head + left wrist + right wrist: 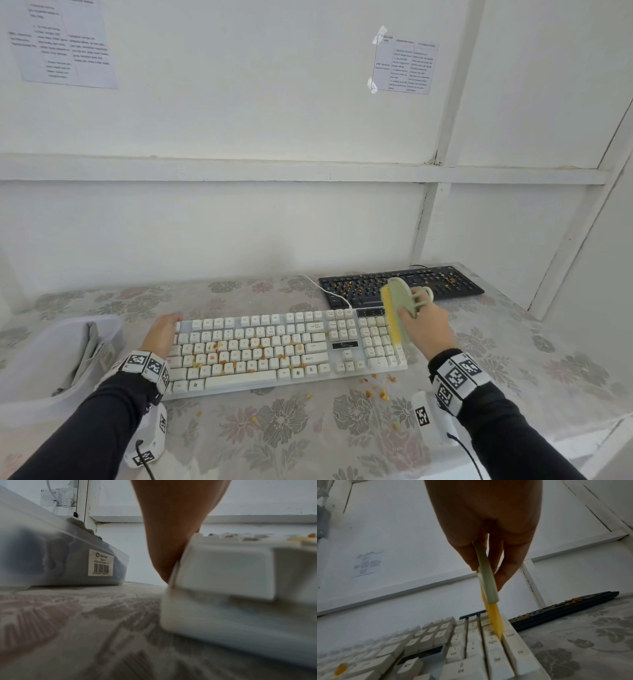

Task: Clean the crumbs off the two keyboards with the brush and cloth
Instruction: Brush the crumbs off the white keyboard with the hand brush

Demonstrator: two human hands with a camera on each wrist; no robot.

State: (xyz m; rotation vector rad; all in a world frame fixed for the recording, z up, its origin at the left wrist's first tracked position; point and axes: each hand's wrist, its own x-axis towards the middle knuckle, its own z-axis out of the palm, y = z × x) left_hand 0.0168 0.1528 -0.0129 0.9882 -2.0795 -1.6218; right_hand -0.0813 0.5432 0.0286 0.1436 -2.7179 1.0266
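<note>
A white keyboard (318,337) lies in front of me with orange crumbs (219,358) among its letter keys. My left hand (161,334) grips its far-left corner, the fingers curled over the edge. My right hand (423,323) holds a green brush (399,298) on edge. The yellow bristles (494,620) press into the number pad at the right end of the white keyboard (471,649). A black keyboard (455,286) with crumbs lies behind at the right. A grey cloth (85,353) sits in a clear tub (34,370).
Loose crumbs (376,390) lie on the flowered tablecloth (274,428) in front of the white keyboard's right end. The tub (51,534) stands just left of my left hand (171,527). A white cable (322,286) runs behind the keyboards. A wall closes off the back and right.
</note>
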